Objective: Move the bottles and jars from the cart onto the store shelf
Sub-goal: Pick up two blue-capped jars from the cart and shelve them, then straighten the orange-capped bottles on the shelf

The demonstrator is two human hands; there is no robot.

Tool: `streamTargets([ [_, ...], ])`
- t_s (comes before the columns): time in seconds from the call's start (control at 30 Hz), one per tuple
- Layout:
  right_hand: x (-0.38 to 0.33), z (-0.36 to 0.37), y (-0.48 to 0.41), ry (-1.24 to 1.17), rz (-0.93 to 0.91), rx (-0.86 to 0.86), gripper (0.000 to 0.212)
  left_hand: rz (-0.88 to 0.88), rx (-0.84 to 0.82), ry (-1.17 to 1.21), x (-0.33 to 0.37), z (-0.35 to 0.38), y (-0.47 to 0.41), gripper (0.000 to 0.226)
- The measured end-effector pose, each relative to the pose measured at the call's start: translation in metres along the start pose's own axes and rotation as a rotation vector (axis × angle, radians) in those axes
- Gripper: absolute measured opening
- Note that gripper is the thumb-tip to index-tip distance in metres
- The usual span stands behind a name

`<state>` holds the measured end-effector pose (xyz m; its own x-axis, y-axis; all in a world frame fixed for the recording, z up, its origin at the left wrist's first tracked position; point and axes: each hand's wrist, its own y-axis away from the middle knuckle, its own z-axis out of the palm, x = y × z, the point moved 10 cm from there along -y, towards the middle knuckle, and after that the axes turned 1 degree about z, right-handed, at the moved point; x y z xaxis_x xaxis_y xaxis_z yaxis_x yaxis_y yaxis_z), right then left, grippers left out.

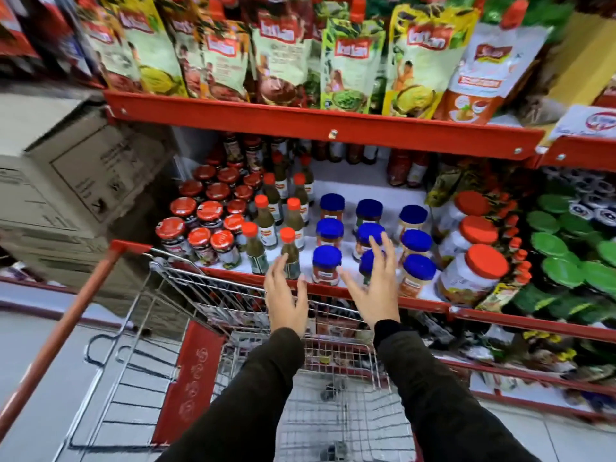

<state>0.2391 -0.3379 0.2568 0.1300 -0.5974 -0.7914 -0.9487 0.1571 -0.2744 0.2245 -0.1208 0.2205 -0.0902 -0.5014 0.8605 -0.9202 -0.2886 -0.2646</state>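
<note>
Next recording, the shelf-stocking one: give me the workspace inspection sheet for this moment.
Surface: red-edged store shelf, white deck bare toward the back.
Job's things: blue-lidded jars in three rows; orange-capped bottles beside them; red-lidded jars at left.
Cart: wire cart below the hands, contents blurred.
Clutter: cardboard boxes stacked at left.
Grippers: left hand and right hand both open, empty, at the shelf front.
Cables: nothing seen.
Surroundings: pouches on the shelf above; green-lidded tubs at right.
</note>
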Motion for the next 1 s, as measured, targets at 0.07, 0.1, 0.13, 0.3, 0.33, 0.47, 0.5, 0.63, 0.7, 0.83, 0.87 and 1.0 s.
streamTargets([
  [0.07,-0.023,0.026,-0.008,-0.059,-0.016,-0.058,0.09,-0.011,0.054,-0.008,-0.008,-0.025,-0.016,0.052],
  [0.1,-0.034,0.038,-0.013,-0.064,-0.035,-0.072,0.088,-0.013,0.076,-0.007,-0.012,-0.037,-0.025,0.052],
  [0.13,-0.045,0.05,-0.018,-0.06,-0.05,-0.085,0.085,-0.017,0.088,-0.004,-0.016,-0.046,-0.035,0.053],
  [0.3,-0.063,0.103,-0.039,-0.023,0.043,-0.169,0.07,-0.094,-0.04,0.052,-0.043,-0.061,-0.082,0.065],
  [0.33,-0.063,0.108,-0.042,0.012,0.066,-0.164,0.067,-0.117,-0.083,0.056,-0.048,-0.059,-0.09,0.066],
  [0.47,-0.063,0.121,-0.055,0.067,0.134,-0.155,0.054,-0.115,-0.199,0.051,-0.053,-0.055,-0.117,0.054],
  [0.5,-0.063,0.123,-0.058,0.075,0.141,-0.165,0.05,-0.096,-0.212,0.067,-0.052,-0.055,-0.122,0.048],
  [0.63,-0.059,0.13,-0.065,0.026,0.175,-0.203,0.037,-0.074,-0.192,0.133,-0.054,-0.063,-0.131,0.031],
  [0.7,-0.056,0.129,-0.065,-0.062,0.189,-0.204,0.032,-0.088,-0.167,0.146,-0.056,-0.066,-0.132,0.024],
  [0.83,-0.06,0.135,-0.064,-0.127,0.16,-0.292,0.033,-0.118,-0.114,0.081,-0.059,-0.074,-0.136,0.026],
  [0.87,-0.062,0.137,-0.064,-0.135,0.154,-0.321,0.035,-0.129,-0.11,0.063,-0.06,-0.074,-0.138,0.029],
  [1.0,-0.066,0.136,-0.065,-0.132,0.147,-0.349,0.044,-0.146,-0.134,0.013,-0.057,-0.073,-0.142,0.04],
])
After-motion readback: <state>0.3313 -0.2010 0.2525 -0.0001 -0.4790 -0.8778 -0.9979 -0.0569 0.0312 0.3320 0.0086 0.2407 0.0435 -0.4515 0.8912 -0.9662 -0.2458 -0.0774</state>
